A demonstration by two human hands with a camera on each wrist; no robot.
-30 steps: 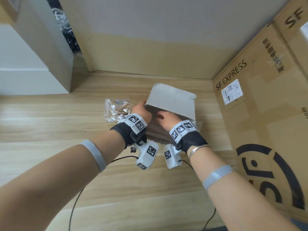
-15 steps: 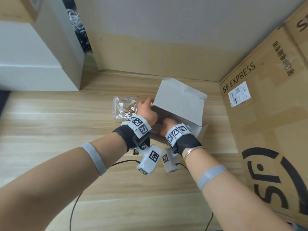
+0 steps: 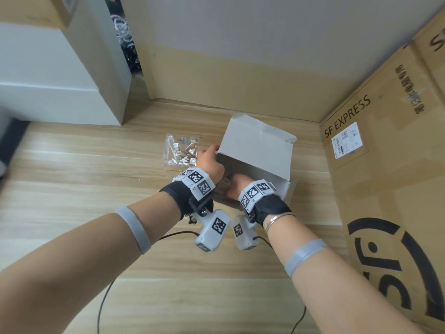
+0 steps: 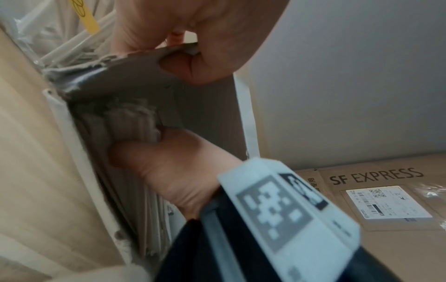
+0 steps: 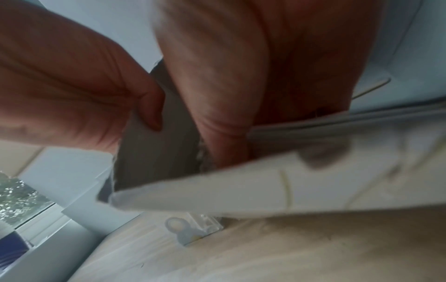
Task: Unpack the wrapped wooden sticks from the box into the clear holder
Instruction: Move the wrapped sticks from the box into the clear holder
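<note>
black wrist wraps (image 3: pixel 177 196), white tag-marked blocks (image 3: pixel 196 180), grey armbands (image 3: pixel 133 229), perhaps 2 bangles (image 3: pixel 277 219).

The box (image 3: pixel 258 150) lies on the desk (image 3: pixel 84 189), its open end facing the person. The clear holder (image 3: pixel 181 150) stands on the desk just left of the box and contains several sticks. The left hand (image 3: pixel 209 162) is at the box's left edge, between holder and box. The right hand (image 3: pixel 237 185) reaches into the box opening, among the wrapped wooden sticks (image 4: pixel 135 122) packed inside. A large carton (image 3: pixel 385 177) stands right of the box. A wall (image 3: pixel 240 44) runs behind the desk.
</note>
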